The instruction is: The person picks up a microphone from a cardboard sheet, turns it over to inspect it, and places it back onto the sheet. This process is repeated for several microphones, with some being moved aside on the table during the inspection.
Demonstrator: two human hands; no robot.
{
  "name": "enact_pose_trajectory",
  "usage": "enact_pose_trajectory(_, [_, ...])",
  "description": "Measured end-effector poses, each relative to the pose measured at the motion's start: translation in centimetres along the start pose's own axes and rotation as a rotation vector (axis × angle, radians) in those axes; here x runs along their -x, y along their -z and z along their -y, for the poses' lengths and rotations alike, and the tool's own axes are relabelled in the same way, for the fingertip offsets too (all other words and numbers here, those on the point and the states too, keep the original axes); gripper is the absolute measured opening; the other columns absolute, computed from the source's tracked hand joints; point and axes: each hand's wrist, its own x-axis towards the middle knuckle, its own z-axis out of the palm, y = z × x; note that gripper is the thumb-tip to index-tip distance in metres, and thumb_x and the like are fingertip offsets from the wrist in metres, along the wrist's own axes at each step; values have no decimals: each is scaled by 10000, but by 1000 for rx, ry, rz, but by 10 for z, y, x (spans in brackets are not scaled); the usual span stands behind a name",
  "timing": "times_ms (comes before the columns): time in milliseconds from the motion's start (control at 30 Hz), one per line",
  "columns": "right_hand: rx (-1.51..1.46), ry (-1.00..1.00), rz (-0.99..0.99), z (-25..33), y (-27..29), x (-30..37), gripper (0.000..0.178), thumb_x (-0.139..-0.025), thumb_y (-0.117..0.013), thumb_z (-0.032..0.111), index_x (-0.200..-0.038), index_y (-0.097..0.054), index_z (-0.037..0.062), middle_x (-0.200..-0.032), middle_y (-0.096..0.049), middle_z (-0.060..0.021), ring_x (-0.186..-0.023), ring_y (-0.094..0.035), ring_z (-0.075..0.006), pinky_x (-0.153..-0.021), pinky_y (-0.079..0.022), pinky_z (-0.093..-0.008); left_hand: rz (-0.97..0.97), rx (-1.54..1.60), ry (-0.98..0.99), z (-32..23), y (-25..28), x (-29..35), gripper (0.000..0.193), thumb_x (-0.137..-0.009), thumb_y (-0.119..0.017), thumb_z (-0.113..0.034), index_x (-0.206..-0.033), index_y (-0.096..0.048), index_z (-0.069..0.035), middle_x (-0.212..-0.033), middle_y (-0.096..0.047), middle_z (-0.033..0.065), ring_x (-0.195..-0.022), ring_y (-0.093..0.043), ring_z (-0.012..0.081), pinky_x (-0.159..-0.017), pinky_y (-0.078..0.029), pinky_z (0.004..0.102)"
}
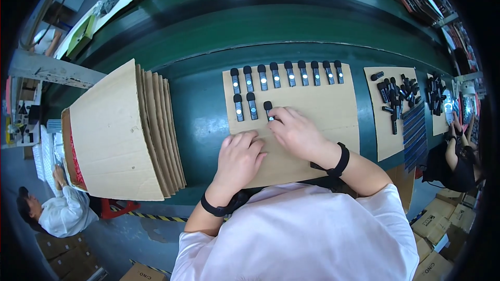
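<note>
The mic (pixel 267 106) I am handling is lying third from the left in the near row, just right of its neighbour (pixel 252 105), on the brown card (pixel 317 112). For a good placing, I should be keeping its black head pointing far, its pale spot facing up and its body parallel to its neighbour; a light pinch is leaving the head visible for lining up. Lifting the fingers straight off would be sparing the neighbour a nudge.

My right hand (pixel 299 134) is slanting in from the near right, fingers narrow around the mic's near end. My left hand (pixel 239 161) is resting palm down by the card's near left part, fingers bent, thumb apart; I cannot tell whether anything is under it.

Beyond, the far row (pixel 289 74) is spanning the card. On the counter (pixel 200 104), a cardboard stack (pixel 109 135) is standing left, and loose mics (pixel 394 93) are lying right.
</note>
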Motion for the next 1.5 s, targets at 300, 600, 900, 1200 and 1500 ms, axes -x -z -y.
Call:
enact_pose_trajectory(300, [3, -59, -15, -10, -6, -17, 172, -790, -641, 28, -961, -630, 40, -1136, -574, -114, -1035, -592, -295, -856, -517, -382, 39, -2, 13, 0, 2, -3, 265, -733, -766, -137, -985, -701, -87, -1096, -632, 54, -1044, -595, 242, -898, -430, 383])
enact_pose_trajectory(600, [7, -100, -163, -21, 16, -4, 214, -788, -687, 70, -995, -634, 58, -1128, -578, -112, -1036, -593, -307, -864, -512, -401, 58, -36, 12, -4, 6, -1, 277, -728, -776, -135, -984, -693, -72, -1105, -634, 81, -1053, -593, 272, -917, -421, 400])
enact_pose_trajectory(900, [316, -440, -255, -143, 112, 62, 232, -776, -689, 76, -1004, -645, 63, -1091, -607, -119, -1045, -583, -334, -896, -488, -412, 65, -90, -13, -8, 3, -10, 265, -739, -771, -149, -979, -689, -72, -1081, -634, 102, -1031, -598, 287, -905, -429, 407])
enact_pose_trajectory(1200, [517, -858, -49, -221, 127, 87, 229, -800, -576, 90, -1004, -670, 45, -1086, -637, -170, -1040, -606, -347, -903, -495, -438, 85, -127, 20, -8, 2, -10, 214, -722, -775, -122, -908, -691, -57, -1032, -641, 117, -1013, -600, 309, -889, -424, 409])
enact_pose_trajectory(1500, [307, -680, -219, -185, 135, 65, 151, -848, -630, 147, -980, -677, 88, -958, -645, -126, -1008, -612, -322, -861, -507, -421, 64, -67, -33, -16, 17, -19, 212, -741, -750, -98, -927, -669, -40, -1056, -644, 128, -988, -605, 321, -895, -431, 416])
